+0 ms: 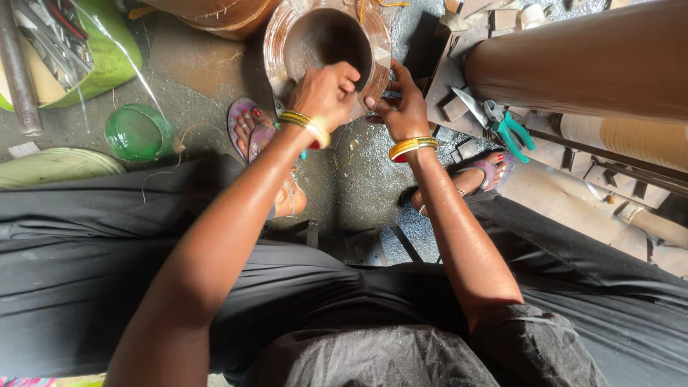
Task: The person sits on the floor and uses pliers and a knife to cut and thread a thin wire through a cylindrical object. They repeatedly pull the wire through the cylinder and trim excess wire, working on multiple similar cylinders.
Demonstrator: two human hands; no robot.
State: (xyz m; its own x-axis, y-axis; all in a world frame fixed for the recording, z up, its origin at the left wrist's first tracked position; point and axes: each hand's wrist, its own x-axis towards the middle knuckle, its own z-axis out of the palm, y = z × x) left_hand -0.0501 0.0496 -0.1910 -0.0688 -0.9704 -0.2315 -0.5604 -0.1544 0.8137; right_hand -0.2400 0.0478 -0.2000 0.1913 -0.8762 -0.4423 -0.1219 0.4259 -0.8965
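Observation:
A round brown ring-shaped frame (283, 36), like a hollow drum shell, stands on the floor between my feet. My left hand (326, 89) is closed over its near rim, fingers curled on the edge. My right hand (401, 104) presses against the rim's right side with fingers spread and a thumb on the edge. Both wrists carry yellow bangles. Through the ring's opening the grey floor shows.
Green-handled pliers (510, 127) lie on a wooden block at the right beside a large brown cylinder (588, 61). A green lid (138, 132) and a green tub of metal tools (72, 50) sit at the left. My sandalled feet (251, 129) rest on the gritty floor.

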